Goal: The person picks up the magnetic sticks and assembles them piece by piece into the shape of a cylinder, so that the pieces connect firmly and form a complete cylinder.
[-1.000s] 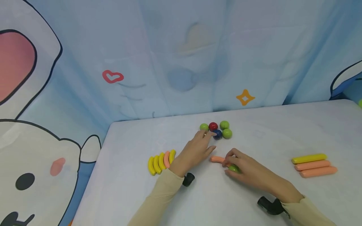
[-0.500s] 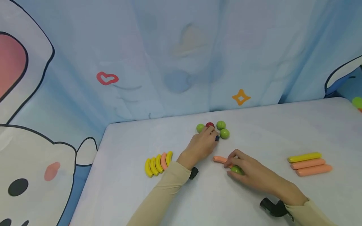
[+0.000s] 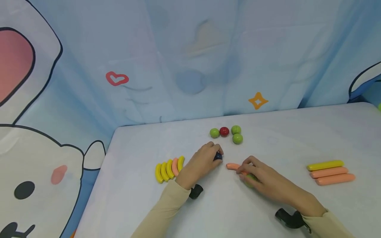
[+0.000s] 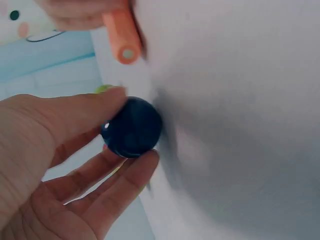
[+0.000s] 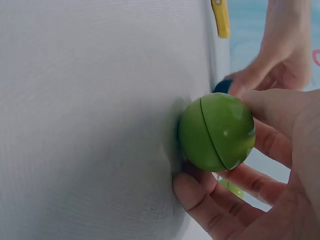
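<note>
My left hand (image 3: 200, 162) pinches a dark blue ball (image 4: 132, 127) between thumb and fingers, low over the white table (image 3: 128, 198). To the right, my right hand (image 3: 268, 180) grips a green ball (image 5: 216, 132) that has a dark seam line around it; in the head view it is mostly covered by the hand. An orange, sausage-shaped stick (image 3: 232, 166) lies beside that ball, partly hidden under the right fingers. One round end of the orange stick (image 4: 125, 45) faces the left wrist camera.
Several green balls (image 3: 237, 138) and one red ball (image 3: 224, 131) sit toward the back. On the left, yellow curved pieces (image 3: 159, 173) and one orange piece (image 3: 175, 167) form a row. One yellow stick (image 3: 325, 165) and two orange sticks (image 3: 335, 179) lie at right.
My left hand has taken the dark blue ball out of the group at the back and brought it nearer, slightly left. The right hand stays by the green ball and orange stick.
</note>
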Tool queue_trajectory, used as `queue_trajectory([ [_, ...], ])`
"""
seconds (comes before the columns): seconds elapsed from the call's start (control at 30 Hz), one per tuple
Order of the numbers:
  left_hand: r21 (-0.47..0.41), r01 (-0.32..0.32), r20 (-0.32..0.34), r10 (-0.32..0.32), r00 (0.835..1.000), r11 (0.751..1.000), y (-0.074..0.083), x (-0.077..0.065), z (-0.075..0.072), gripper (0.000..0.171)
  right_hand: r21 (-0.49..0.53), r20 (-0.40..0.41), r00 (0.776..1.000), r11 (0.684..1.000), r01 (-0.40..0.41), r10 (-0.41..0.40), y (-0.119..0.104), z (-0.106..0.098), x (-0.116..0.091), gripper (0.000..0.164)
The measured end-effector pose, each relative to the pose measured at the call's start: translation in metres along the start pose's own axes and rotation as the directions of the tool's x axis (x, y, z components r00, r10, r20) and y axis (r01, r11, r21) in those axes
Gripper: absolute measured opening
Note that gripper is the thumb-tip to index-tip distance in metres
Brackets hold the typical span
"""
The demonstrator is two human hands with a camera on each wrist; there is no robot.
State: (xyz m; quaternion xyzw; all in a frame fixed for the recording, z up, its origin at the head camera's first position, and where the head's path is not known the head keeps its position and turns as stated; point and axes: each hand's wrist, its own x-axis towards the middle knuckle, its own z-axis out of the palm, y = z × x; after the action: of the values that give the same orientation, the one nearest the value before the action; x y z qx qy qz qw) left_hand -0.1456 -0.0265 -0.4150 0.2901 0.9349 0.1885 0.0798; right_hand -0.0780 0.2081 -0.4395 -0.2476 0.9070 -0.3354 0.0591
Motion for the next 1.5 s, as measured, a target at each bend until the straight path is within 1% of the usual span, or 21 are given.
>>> queue_trajectory([
  [0.1,-0.050,0.013,0.020,-0.012,1.000,0.999,0.001,-0.007,0.000,0.031,-0.004,-0.001,1.000,1.000,-0.018,0.018,-0.001,0.000,0.000,0.014],
  [0.2,-0.101,0.037,0.024,-0.035,0.999,0.994,0.002,-0.012,0.002,0.035,-0.014,-0.004,0.999,0.999,-0.040,0.040,-0.002,0.000,0.000,0.014],
  [0.33,-0.155,0.063,0.004,-0.063,0.998,0.986,0.002,-0.016,0.005,0.035,-0.013,-0.013,0.999,0.999,-0.047,0.047,-0.003,0.002,0.001,0.015],
  [0.4,-0.192,0.066,-0.009,-0.069,0.998,0.979,0.001,-0.018,0.007,0.035,-0.012,-0.023,0.999,0.999,-0.046,0.046,-0.004,0.003,0.002,0.014],
  [0.47,-0.205,0.064,-0.021,-0.070,0.997,0.977,0.002,-0.019,0.008,0.034,-0.014,-0.030,0.999,0.999,-0.043,0.043,-0.004,0.004,0.002,0.014],
  [0.57,-0.198,0.050,-0.036,-0.059,0.998,0.979,0.005,-0.019,0.009,0.033,-0.023,-0.038,0.998,0.999,-0.047,0.046,-0.005,0.005,0.003,0.014],
  [0.67,-0.152,0.037,-0.040,-0.044,0.998,0.988,0.009,-0.017,0.010,0.033,-0.031,-0.046,0.998,0.999,-0.045,0.043,-0.005,0.006,0.004,0.014],
  [0.8,-0.128,0.037,-0.041,-0.043,0.998,0.991,0.011,-0.017,0.011,0.034,-0.032,-0.055,0.998,0.999,-0.033,0.031,-0.006,0.007,0.004,0.014],
  [0.93,-0.139,0.050,-0.037,-0.056,0.998,0.989,0.011,-0.018,0.012,0.035,-0.030,-0.054,0.998,0.999,-0.035,0.033,-0.007,0.007,0.004,0.015],
  [1.1,-0.183,0.050,-0.037,-0.058,0.998,0.982,0.011,-0.018,0.010,0.034,-0.030,-0.057,0.998,0.999,-0.033,0.031,-0.008,0.007,0.005,0.015],
  [1.17,-0.195,0.032,-0.041,-0.041,0.998,0.980,0.010,-0.017,0.009,0.033,-0.021,-0.048,0.998,0.999,-0.029,0.028,-0.008,0.006,0.006,0.015],
  [1.3,-0.206,0.007,-0.033,-0.014,0.999,0.978,0.007,-0.011,0.009,0.033,0.014,0.006,0.999,0.999,-0.048,0.048,-0.006,0.002,0.009,0.017],
  [1.37,-0.210,0.009,-0.024,-0.014,1.000,0.978,0.008,-0.009,0.009,0.034,0.035,0.028,0.998,0.997,-0.062,0.061,-0.004,-0.001,0.010,0.018],
  [1.5,-0.194,0.028,-0.020,-0.033,0.999,0.981,0.011,-0.004,0.010,0.037,0.100,0.034,0.996,0.992,-0.083,0.080,-0.001,-0.004,0.014,0.021],
])
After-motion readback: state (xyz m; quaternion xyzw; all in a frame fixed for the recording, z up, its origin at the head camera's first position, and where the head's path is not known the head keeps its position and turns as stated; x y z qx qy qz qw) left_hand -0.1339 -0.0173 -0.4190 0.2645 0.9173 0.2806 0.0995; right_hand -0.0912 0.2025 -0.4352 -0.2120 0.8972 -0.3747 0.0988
